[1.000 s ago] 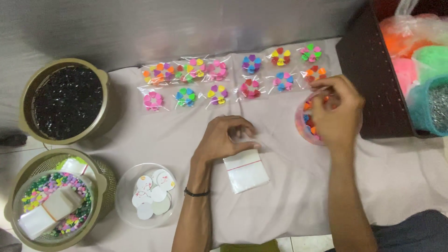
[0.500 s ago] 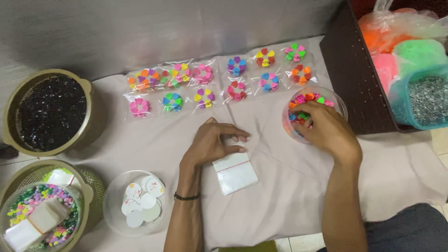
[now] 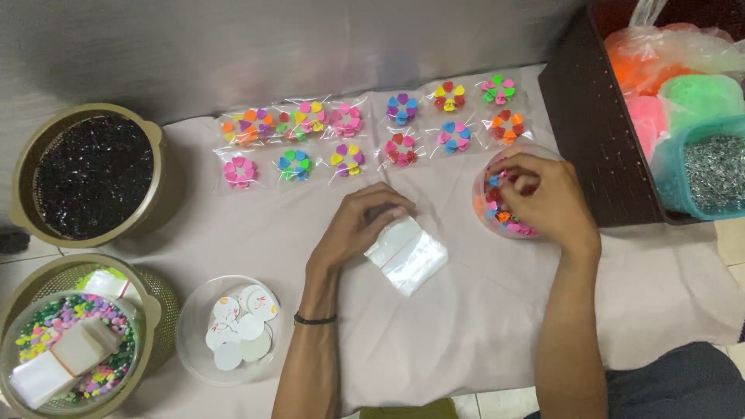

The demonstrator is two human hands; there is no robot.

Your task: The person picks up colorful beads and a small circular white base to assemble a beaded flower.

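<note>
on the pale cloth (image 3: 481,326), the right hand (image 3: 543,206) pinches beads in the bowl (image 3: 483,203) near its right edge, curled left hand (image 3: 353,229) pressing clear bags (image 3: 407,254); beads might spill.

A pale cloth (image 3: 466,326) covers the floor here, tiles peeking out at the left edge. Along its far side sit two rows of small clear packets of coloured flower clips (image 3: 365,136). A stack of clear bags (image 3: 409,256) lies mid-cloth. To the right, a round clear dish of bright clips (image 3: 504,217). Near left, a clear bowl of white discs (image 3: 233,330), and beside it a gold basket of mixed beads (image 3: 74,353). Behind that, a gold basket of black pieces (image 3: 89,174).
</note>
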